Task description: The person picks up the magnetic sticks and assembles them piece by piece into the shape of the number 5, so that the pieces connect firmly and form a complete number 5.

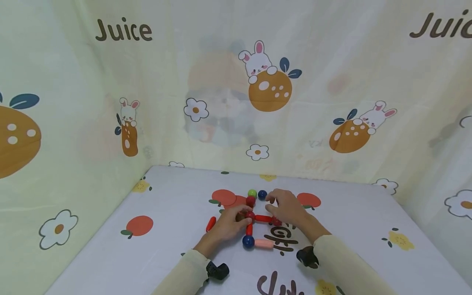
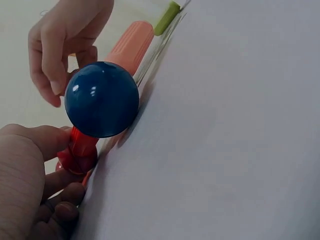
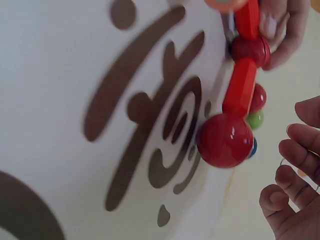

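My left hand (image 1: 229, 223) pinches a red ball (image 1: 250, 214) between thumb and fingers. From that ball one red rod (image 1: 263, 218) runs right to a second red ball (image 1: 276, 221). Another red rod (image 1: 249, 230) comes towards me to a dark blue ball (image 1: 248, 241), and a pink rod (image 1: 264, 243) sticks out rightward from it. My right hand (image 1: 288, 208), fingers loosely bent and holding nothing, hovers past the second red ball. Its fingertips are near a loose-looking dark blue ball (image 1: 262, 194).
Behind the joined pieces are a further red ball (image 1: 250, 200) and a lime green ball (image 1: 252, 193). A red rod (image 1: 211, 223) lies left of my left hand. The left wrist view also shows a green rod (image 2: 167, 18). A printed cloth (image 1: 166, 196) covers the table.
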Demonstrator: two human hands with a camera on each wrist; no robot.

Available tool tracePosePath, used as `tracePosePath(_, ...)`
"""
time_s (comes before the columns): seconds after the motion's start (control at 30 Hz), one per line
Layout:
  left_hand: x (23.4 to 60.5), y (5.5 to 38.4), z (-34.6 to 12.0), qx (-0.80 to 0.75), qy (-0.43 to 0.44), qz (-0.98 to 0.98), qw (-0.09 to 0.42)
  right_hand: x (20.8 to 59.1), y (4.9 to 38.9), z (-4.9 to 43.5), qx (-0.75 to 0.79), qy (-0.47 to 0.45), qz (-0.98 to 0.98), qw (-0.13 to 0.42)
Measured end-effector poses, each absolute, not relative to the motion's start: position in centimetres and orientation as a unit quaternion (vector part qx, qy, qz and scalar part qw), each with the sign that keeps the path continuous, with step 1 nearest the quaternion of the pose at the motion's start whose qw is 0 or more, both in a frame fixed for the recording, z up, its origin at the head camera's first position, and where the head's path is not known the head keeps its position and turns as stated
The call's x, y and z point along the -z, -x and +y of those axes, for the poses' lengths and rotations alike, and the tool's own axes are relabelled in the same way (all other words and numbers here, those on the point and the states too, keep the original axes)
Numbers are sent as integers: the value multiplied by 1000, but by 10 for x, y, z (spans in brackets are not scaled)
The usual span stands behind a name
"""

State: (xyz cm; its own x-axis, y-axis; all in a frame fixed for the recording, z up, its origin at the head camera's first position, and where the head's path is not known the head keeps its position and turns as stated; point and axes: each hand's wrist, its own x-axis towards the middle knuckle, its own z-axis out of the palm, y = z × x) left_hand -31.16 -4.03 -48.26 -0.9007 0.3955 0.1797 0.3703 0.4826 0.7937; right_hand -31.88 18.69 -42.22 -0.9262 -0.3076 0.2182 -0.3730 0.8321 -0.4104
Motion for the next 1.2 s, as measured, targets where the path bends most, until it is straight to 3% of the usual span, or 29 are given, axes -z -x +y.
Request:
tracePosePath(0.67, 486, 314, -43, -467, -225, 855, 20, 435, 351, 185, -174, -116, -978, -25)
tracePosePath(1.2, 486, 311, -40, -470, -224, 854, 17, 438, 356, 183, -134, -89, -986, -46)
